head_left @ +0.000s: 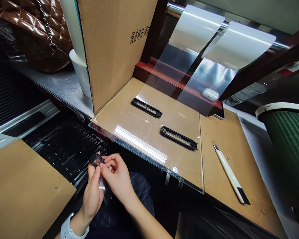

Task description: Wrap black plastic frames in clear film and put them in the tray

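Observation:
A small black part (97,160) is held below the near edge of the glass plate (139,146). My left hand (92,191) is closed around it from below, and my right hand (119,177) pinches its right end. Clear film (103,186) hangs down between the two hands; how it joins the part is hidden by the fingers. Up on the glass lie two long black slotted frames, one farther back (147,107) and one nearer on the right (179,137), apart from each other. Neither frame is touched by a hand.
Two strips of clear film (196,26) hang over a metal bar (175,10) onto the glass. A white craft knife (229,174) lies on cardboard (254,186) at right. An upright cardboard box (114,49) borders the left. A tray of black parts (64,151) sits lower left, near a cardboard sheet (27,189).

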`<move>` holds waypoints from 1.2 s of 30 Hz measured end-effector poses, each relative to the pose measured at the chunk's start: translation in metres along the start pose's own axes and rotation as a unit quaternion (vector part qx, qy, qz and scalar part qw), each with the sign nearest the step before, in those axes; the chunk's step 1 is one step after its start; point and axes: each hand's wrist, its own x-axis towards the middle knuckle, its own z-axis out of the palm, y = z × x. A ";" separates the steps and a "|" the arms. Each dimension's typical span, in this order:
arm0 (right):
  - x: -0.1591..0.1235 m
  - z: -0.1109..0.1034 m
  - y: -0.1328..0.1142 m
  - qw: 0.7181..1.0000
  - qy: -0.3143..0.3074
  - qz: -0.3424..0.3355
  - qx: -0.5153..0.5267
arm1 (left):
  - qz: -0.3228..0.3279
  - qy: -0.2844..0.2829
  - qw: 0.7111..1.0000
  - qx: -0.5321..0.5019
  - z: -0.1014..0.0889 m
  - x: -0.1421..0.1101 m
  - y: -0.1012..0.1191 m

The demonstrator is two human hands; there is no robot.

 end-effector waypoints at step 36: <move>0.002 -0.034 0.008 0.973 -0.039 0.076 -0.214 | 0.014 0.024 1.000 0.000 0.004 0.018 0.028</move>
